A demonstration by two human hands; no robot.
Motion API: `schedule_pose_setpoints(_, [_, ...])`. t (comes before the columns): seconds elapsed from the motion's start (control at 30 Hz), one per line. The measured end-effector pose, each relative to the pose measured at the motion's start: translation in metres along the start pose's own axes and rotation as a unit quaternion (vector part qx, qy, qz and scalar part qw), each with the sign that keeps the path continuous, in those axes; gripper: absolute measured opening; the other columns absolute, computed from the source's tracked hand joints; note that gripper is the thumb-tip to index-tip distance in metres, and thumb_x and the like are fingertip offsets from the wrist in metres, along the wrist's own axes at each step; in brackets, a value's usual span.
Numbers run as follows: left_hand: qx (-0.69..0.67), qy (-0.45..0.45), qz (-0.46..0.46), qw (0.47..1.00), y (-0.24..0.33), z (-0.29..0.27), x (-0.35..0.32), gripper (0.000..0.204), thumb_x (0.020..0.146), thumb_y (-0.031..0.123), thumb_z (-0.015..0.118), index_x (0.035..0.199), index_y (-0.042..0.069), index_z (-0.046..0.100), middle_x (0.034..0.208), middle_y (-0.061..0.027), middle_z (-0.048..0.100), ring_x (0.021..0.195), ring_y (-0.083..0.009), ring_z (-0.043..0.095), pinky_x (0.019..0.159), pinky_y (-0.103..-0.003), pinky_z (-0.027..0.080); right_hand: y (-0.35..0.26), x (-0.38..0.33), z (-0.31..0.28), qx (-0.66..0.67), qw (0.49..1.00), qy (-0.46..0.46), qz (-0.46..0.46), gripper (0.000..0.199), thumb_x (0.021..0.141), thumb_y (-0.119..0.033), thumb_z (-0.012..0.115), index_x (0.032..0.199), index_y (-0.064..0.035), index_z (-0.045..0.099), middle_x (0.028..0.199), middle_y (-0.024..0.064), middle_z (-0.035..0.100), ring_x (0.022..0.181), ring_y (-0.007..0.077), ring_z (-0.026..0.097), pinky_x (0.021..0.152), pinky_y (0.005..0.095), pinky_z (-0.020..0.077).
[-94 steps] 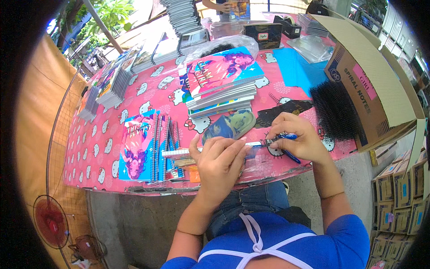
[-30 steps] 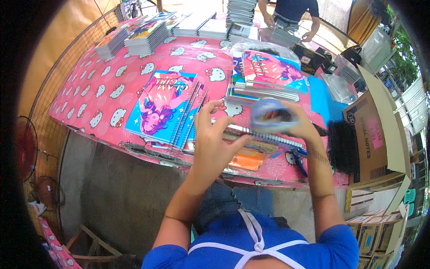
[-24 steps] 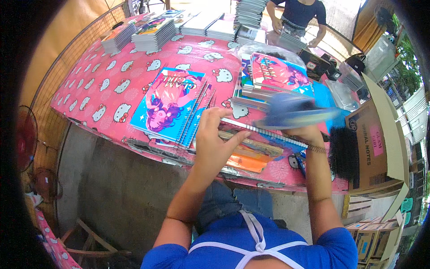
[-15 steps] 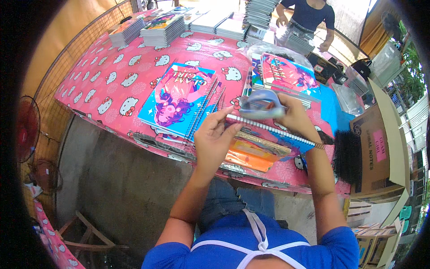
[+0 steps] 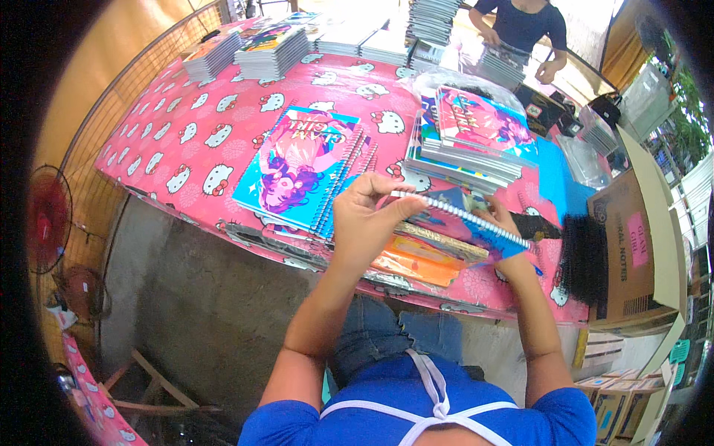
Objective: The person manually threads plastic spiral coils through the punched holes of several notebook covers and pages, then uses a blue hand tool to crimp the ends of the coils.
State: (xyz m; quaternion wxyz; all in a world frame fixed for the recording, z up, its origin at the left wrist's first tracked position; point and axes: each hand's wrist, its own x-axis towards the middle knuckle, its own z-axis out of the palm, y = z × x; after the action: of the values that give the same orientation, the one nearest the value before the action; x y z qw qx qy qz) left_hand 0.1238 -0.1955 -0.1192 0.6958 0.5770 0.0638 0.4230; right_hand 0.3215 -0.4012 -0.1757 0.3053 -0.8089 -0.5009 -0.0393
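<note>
My left hand (image 5: 372, 214) pinches the left end of a spiral notebook (image 5: 465, 213), thumb and fingers at its binding. The notebook is held on edge with its white wire binding up. My right hand (image 5: 503, 229) is at the right part of the notebook, fingers curled against it and partly hidden. A flat stack of orange-covered notebooks (image 5: 416, 262) lies just below it. Left of my hands is a stack of blue and pink spiral notebooks (image 5: 301, 167). Beyond them on the right, another stack of similar notebooks (image 5: 483, 123) lies by clear plastic.
The pink patterned tablecloth (image 5: 167, 137) covers the table. Notebook stacks (image 5: 274, 56) line its far edge. Black wire coils (image 5: 582, 256) sit beside an open cardboard box (image 5: 632, 245) at right. A person (image 5: 524, 37) handles notebooks across the table. A red fan (image 5: 48, 219) is at far left.
My right hand has moved down to the notebook's right part. The blurred grey-blue object it held above the binding no longer shows clearly. My left hand stays on the binding.
</note>
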Motion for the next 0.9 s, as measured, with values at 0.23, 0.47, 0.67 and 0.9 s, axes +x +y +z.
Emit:
schedule_pose_setpoints(0.23, [0.142,0.097,0.415,0.894,0.108,0.014,-0.033,0.022,0.07,0.003,0.076,0.09,0.004,0.067,0.091,-0.0089,0.069,0.085,-0.021,0.065,0.075,-0.03,0.052,-0.015,-0.099,-0.048,-0.138,0.98,-0.053,0.131,0.051,0.081,-0.029,0.066,0.122,-0.0028,0.053,0.128,0.021,0.047,0.118,0.0373,0.046,0.1,0.044,0.0367])
schedule_pose_setpoints(0.47, [0.335,-0.084,0.156,0.926,0.033,0.046,-0.061,0.021,0.069,-0.005,0.075,0.087,0.002,0.068,0.096,-0.0105,0.067,0.084,-0.0216,0.066,0.075,-0.032,0.053,-0.012,-0.108,-0.046,-0.054,0.982,0.022,0.177,0.035,0.084,-0.015,0.063,0.116,-0.0036,0.059,0.11,0.0169,0.058,0.102,0.0317,0.056,0.089,0.0389,0.0442])
schedule_pose_setpoints(0.67, [0.296,-0.08,0.177,0.935,0.018,0.041,-0.068,0.02,0.069,-0.008,0.076,0.084,-0.002,0.066,0.093,-0.0152,0.066,0.082,-0.0177,0.066,0.07,-0.027,0.054,-0.13,-0.072,-0.074,0.15,0.989,-0.006,0.001,0.036,0.078,-0.013,0.071,0.109,0.0,0.06,0.102,0.0172,0.061,0.096,0.0297,0.059,0.082,0.0375,0.0476])
schedule_pose_setpoints(0.9, [0.287,-0.077,0.197,0.934,0.02,0.037,-0.069,0.019,0.066,-0.011,0.071,0.083,-0.004,0.066,0.091,-0.0139,0.066,0.078,-0.0232,0.066,0.068,-0.029,0.052,-0.129,-0.057,-0.061,0.245,0.964,-0.101,-0.031,0.039,0.083,-0.019,0.068,0.113,0.0028,0.058,0.104,0.0179,0.063,0.099,0.0302,0.061,0.083,0.0378,0.049])
